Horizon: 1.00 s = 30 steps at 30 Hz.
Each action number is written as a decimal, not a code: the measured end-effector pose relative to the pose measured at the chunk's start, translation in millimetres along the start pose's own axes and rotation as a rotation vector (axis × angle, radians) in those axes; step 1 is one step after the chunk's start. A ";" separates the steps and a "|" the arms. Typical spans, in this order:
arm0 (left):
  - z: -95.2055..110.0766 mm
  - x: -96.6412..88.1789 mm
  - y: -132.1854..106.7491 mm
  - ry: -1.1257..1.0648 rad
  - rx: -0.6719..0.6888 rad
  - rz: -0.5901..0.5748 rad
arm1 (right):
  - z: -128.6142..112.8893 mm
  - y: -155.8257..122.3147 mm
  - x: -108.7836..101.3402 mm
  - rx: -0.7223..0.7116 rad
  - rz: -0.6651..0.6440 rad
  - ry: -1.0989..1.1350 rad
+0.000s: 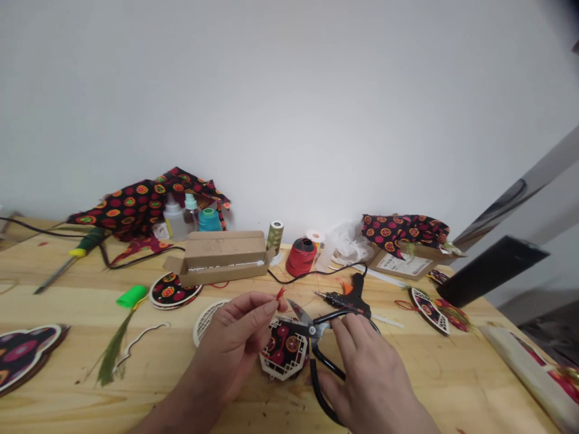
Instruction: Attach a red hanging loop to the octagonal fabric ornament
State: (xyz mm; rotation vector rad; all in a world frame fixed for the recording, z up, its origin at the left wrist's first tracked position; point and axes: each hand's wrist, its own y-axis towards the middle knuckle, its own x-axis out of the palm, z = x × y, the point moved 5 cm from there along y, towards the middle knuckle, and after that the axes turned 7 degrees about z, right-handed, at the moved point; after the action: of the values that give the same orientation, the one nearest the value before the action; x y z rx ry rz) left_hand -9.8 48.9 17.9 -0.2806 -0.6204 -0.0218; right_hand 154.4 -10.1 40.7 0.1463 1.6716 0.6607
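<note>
Red thread (281,293) sits pinched in the left hand (230,343), thumb against fingertips; the right hand (362,386) curls around black-handled scissors (325,317) lying across a fabric-faced wooden ornament (284,349).

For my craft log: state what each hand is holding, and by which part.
The left hand pinches a red thread near its lower end. The right hand grips black-handled scissors by the handles, blades open.
</note>
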 end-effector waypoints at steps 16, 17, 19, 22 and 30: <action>3.8 -1.0 -0.6 -0.012 0.008 0.000 | -2.7 -1.4 16.9 -0.137 0.080 -0.174; 4.3 -2.5 0.1 -0.025 0.010 0.003 | -1.4 -6.8 15.7 -0.181 0.063 -0.147; 5.3 -5.0 1.6 -0.047 0.008 0.016 | 8.2 -22.6 10.4 -0.259 0.003 -0.086; 6.2 -5.8 3.2 -0.050 0.001 0.037 | 52.6 -52.6 -4.0 -0.152 -0.121 -0.103; 0.2 -1.5 1.8 -0.007 -0.036 0.043 | 164.8 -96.6 -31.1 0.351 -0.485 -0.228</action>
State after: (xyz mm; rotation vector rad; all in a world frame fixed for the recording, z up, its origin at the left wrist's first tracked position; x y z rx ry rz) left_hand -10.9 50.5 16.7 -0.3290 -0.6211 0.0092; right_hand 341.5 -48.1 8.9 0.0582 1.5103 -0.0166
